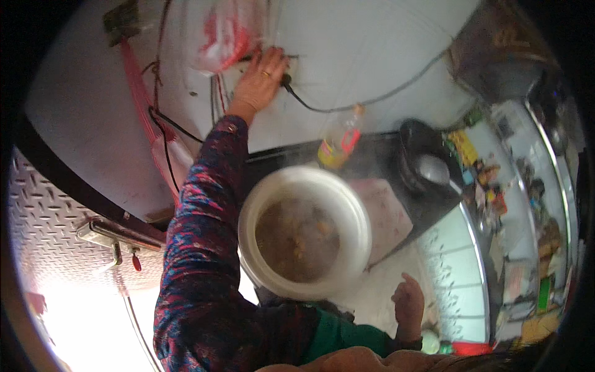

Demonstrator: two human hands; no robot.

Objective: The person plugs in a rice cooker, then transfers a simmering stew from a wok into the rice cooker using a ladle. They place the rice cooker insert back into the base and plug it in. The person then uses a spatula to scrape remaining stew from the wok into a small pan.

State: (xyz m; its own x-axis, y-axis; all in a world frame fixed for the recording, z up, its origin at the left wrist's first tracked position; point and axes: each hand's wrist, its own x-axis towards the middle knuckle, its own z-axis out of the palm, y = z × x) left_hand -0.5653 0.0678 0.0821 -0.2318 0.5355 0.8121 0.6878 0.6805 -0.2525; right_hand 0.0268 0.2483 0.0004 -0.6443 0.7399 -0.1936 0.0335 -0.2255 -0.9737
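Note:
My left hand [260,79] is stretched up to the wall, its fingers laid over a pale wall socket [293,64] with wires around it. A black plug [286,81] with a dark cable sits beside the fingers; I see nothing gripped. Below my left arm stands a large white pot [356,235] of steaming brownish liquid with yellowish pieces in it. At the lower right my right hand [409,304] hangs in the air, fingers loosely bent and the index finger raised, holding nothing visible. The pot stands between my two arms.
Behind the pot stand a clear bottle [338,144] and a dark pan with a ladle [432,168]. A pale board [379,208] lies right of the pot. Shelves with packages [489,167] line the right side. Red-and-white bags [226,40] hang on the wall.

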